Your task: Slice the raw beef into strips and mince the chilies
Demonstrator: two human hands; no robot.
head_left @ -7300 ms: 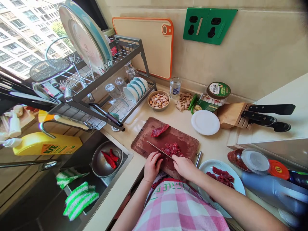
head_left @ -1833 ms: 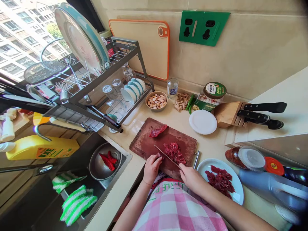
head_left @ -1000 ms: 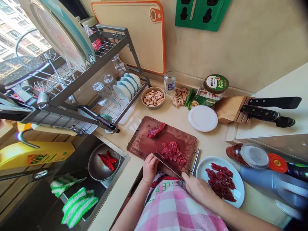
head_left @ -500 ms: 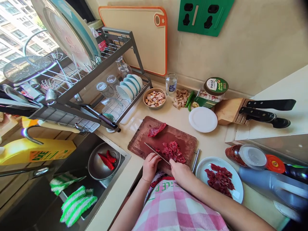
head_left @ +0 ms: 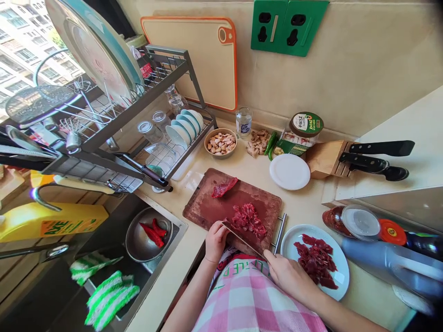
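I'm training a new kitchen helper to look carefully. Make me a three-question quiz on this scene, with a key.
1. Which hand grips the knife?
2. Fill in the blank: cut meat lies on the brown board and also on the ____ to its right.
3. True or false: the red chillies are lying on the brown board.

Key
1. The right hand.
2. Light-blue plate.
3. False; they are in the metal bowl.
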